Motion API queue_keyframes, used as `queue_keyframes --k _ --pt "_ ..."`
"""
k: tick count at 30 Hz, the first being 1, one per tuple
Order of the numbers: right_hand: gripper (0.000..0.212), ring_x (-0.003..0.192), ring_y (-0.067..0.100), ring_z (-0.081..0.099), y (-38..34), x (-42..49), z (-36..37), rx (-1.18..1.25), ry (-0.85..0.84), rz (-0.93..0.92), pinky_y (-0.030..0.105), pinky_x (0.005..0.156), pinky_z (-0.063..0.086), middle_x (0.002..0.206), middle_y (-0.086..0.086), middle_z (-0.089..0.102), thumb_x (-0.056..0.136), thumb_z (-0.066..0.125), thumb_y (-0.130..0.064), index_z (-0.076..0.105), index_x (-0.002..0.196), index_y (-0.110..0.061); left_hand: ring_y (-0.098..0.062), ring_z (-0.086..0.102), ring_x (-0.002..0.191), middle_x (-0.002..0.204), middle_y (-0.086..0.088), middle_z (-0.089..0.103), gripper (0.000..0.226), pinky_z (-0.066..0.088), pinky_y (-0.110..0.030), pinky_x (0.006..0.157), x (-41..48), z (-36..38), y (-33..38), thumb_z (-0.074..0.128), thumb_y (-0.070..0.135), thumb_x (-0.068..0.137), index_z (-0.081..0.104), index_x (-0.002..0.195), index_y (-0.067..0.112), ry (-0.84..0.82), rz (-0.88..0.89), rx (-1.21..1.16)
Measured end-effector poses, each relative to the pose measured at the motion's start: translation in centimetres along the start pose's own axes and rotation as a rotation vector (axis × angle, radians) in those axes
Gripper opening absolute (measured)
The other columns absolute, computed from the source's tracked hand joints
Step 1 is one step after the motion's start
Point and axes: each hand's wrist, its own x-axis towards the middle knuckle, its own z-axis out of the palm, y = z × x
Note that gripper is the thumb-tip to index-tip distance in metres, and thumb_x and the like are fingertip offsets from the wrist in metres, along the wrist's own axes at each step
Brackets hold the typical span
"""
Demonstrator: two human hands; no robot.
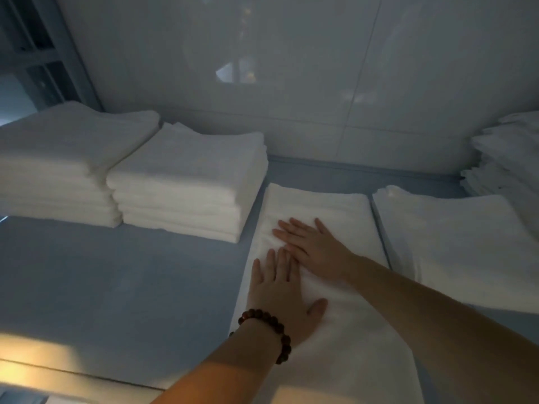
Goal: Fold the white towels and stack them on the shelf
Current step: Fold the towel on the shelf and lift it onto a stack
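Observation:
A folded white towel (pixel 335 339) lies lengthwise on the grey-blue shelf (pixel 116 287), in the middle of the view. My left hand (pixel 284 298), with a dark bead bracelet on the wrist, rests flat on it, fingers spread. My right hand (pixel 313 247) lies flat on the same towel just beyond the left, fingers pointing left. Neither hand grips the cloth. Another folded white towel (pixel 466 249) lies flat to the right of it.
Two stacks of folded white towels (pixel 186 182) (pixel 58 164) stand at the back left. A further pile of towels (pixel 510 158) sits at the far right. A glossy white wall (pixel 291 83) closes the back. The shelf's front edge (pixel 58 371) runs along the lower left.

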Motion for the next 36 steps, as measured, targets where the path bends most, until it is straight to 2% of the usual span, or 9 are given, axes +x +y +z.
queue_keyframes --k 7,12,15,17,21,23,26,31,36 --pt "0.053 0.146 0.009 -0.004 1.2 5.8 0.5 -0.054 -0.02 0.042 0.047 0.117 -0.005 0.158 -0.015 -0.002 0.093 0.013 -0.061 0.004 0.144 -0.049 -0.031 -0.027 0.139 0.152 -0.012 -0.026 0.087 -0.014 -0.051 0.113 -0.3 1.6 -0.1 -0.004 0.073 0.077 -0.028 0.139 0.017 0.083 -0.021 -0.057" --pt "0.058 0.147 0.016 0.003 6.4 5.1 -0.5 -0.13 0.009 0.434 0.053 0.117 0.003 0.16 -0.005 0.001 0.093 0.012 -0.061 0.006 0.147 -0.041 -0.03 -0.022 0.141 0.155 -0.011 -0.019 0.082 -0.01 -0.05 0.115 -0.4 1.7 -0.4 0.005 0.068 0.081 -0.011 0.148 0.024 0.124 -0.025 -0.073" --pt "0.059 0.147 0.024 0.004 7.8 2.8 -1.5 -0.104 0.036 0.677 0.056 0.116 0.005 0.16 0.003 0.003 0.095 0.014 -0.057 0.01 0.148 -0.034 -0.03 -0.021 0.141 0.155 -0.012 -0.018 0.08 -0.008 -0.05 0.115 -0.5 1.4 -0.3 0.006 0.066 0.083 -0.01 0.148 0.022 0.123 -0.031 -0.082" --pt "0.057 0.147 0.023 0.001 5.9 1.9 -1.5 -0.048 0.045 0.646 0.057 0.116 0.003 0.16 0.0 0.0 0.095 0.015 -0.057 0.009 0.148 -0.036 -0.031 -0.02 0.142 0.155 -0.012 -0.017 0.077 -0.008 -0.05 0.115 -0.5 1.3 -0.3 0.009 0.062 0.085 -0.009 0.148 0.022 0.117 -0.026 -0.083" --pt "0.056 0.147 0.016 -0.002 0.5 -1.6 1.0 -0.041 0.049 0.344 0.055 0.116 -0.001 0.159 -0.007 -0.001 0.093 0.014 -0.06 0.006 0.146 -0.044 -0.03 -0.016 0.143 0.156 -0.011 -0.012 0.067 -0.011 -0.047 0.115 -0.4 1.4 -0.5 0.011 0.05 0.09 -0.01 0.148 0.023 0.128 -0.033 -0.082" --pt "0.056 0.147 0.016 0.0 0.4 -3.7 1.2 -0.098 0.062 0.392 0.053 0.117 0.001 0.16 -0.006 0.001 0.094 0.015 -0.059 0.006 0.147 -0.042 -0.03 -0.014 0.143 0.157 -0.01 -0.011 0.064 -0.01 -0.047 0.116 -0.3 1.5 -0.6 0.011 0.045 0.091 -0.008 0.149 0.024 0.119 -0.036 -0.083" --pt "0.055 0.147 0.02 0.0 0.5 -5.7 0.2 -0.063 0.052 0.609 0.053 0.118 0.002 0.16 0.0 0.003 0.098 0.016 -0.052 0.009 0.149 -0.035 -0.029 -0.012 0.144 0.157 -0.009 -0.009 0.064 -0.006 -0.048 0.116 0.0 1.6 -0.6 0.012 0.043 0.09 -0.004 0.149 0.024 0.106 -0.063 -0.096" --pt "0.053 0.147 0.019 -0.009 -2.9 -8.3 2.4 -0.041 0.08 0.557 0.055 0.116 -0.004 0.16 -0.005 -0.003 0.097 0.013 -0.05 0.003 0.148 -0.039 -0.028 -0.011 0.144 0.157 -0.009 -0.009 0.064 -0.007 -0.047 0.116 1.5 1.6 -0.7 0.007 0.045 0.09 -0.004 0.149 0.024 0.104 -0.066 -0.085" --pt "0.053 0.147 0.019 -0.007 -1.7 -6.5 1.4 -0.044 0.082 0.585 0.054 0.116 -0.004 0.16 -0.005 -0.004 0.098 0.012 -0.05 0.001 0.148 -0.039 -0.028 -0.01 0.144 0.157 -0.008 -0.009 0.061 -0.006 -0.046 0.116 4.2 0.9 -1.1 0.007 0.048 0.093 -0.005 0.149 0.025 0.057 -0.047 -0.046"
